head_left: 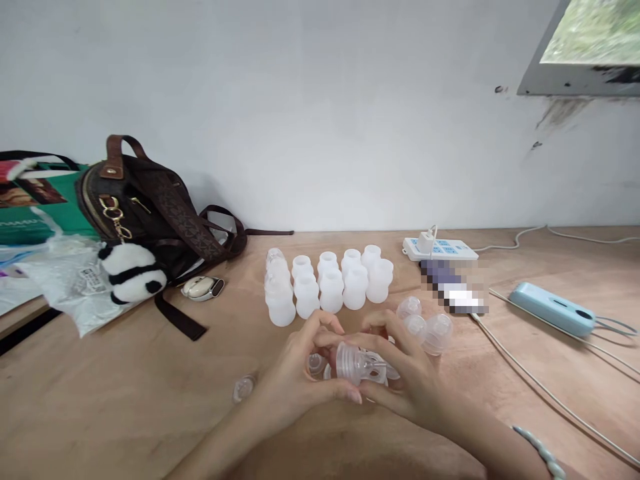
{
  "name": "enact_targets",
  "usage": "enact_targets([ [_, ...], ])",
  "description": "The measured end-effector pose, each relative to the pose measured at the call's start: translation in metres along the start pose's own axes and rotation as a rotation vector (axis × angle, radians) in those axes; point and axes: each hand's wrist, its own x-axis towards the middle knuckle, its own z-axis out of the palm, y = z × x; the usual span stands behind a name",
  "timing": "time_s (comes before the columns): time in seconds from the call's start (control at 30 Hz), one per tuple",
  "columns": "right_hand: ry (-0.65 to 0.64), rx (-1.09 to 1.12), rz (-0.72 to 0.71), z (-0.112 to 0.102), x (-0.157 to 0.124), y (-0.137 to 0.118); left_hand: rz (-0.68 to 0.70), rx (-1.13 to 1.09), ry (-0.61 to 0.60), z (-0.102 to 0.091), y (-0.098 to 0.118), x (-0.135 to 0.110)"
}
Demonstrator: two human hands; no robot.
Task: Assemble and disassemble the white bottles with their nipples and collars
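Between both hands, a clear plastic bottle top point(351, 363) with a ridged, threaded collar lies on its side, its narrower stem end pointing right. My left hand point(313, 363) closes around the collar end, thumb below and fingers above. At the other end, my right hand point(400, 367) grips the top with thumb and fingers. Other clear parts under the hands are partly hidden. Just beyond them stand frosted white, waisted bottles point(331, 291) in rows, with clear tops on the leftmost ones. Clear domed caps point(439, 333) sit beside my right hand.
A small clear part point(243, 388) lies left of my left forearm. Farther left are a dark backpack point(150, 200) with a panda charm point(133, 272), a watch point(204, 288) and a plastic bag point(75, 280). To the right are a power strip point(450, 250), a blurred phone point(453, 287), cables and a light-blue device point(553, 309).
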Motion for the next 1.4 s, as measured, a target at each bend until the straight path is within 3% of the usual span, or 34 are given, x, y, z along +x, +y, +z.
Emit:
enact_targets([
  [0.07, 0.042, 0.004, -0.016, 0.001, -0.002, 0.001, 0.058, 0.026, -0.014, -0.002, -0.001, 0.0],
  [0.13, 0.1, 0.021, -0.012, 0.0, -0.003, 0.004, 0.149, 0.164, 0.062, -0.005, -0.003, 0.002],
  [0.27, 0.173, 0.035, 0.012, -0.002, -0.002, 0.008, 0.308, 0.891, 0.346, -0.014, -0.01, 0.016],
  [0.37, 0.184, 0.019, -0.003, -0.001, -0.001, 0.011, 0.311, 1.305, 0.404, -0.019, -0.012, 0.03],
  [0.53, 0.192, -0.012, -0.027, 0.003, -0.002, 0.011, 0.292, 1.48, 0.409, -0.024, -0.011, 0.042],
  [0.67, 0.206, -0.011, -0.029, 0.0, -0.001, 0.009, 0.315, 1.509, 0.401, -0.02, -0.007, 0.035],
  [0.8, 0.208, 0.031, -0.003, -0.003, 0.0, 0.008, 0.387, 1.356, 0.439, -0.018, 0.007, 0.018],
  [0.9, 0.208, 0.067, 0.044, -0.004, 0.0, 0.007, 0.423, 1.019, 0.352, -0.019, 0.022, 0.007],
  [1.03, 0.222, 0.092, 0.079, -0.004, 0.0, 0.007, 0.221, 0.483, 0.23, -0.018, 0.032, -0.001],
  [1.2, 0.225, 0.176, 0.125, -0.006, 0.0, 0.009, 0.006, -0.148, 0.013, -0.008, 0.02, 0.002],
  [1.3, 0.16, 0.27, 0.135, -0.007, 0.001, 0.012, -0.061, -0.336, -0.06, -0.004, 0.007, 0.006],
  [1.4, 0.057, 0.345, 0.066, -0.008, 0.002, 0.012, -0.098, -0.366, -0.087, -0.004, -0.001, 0.007],
])
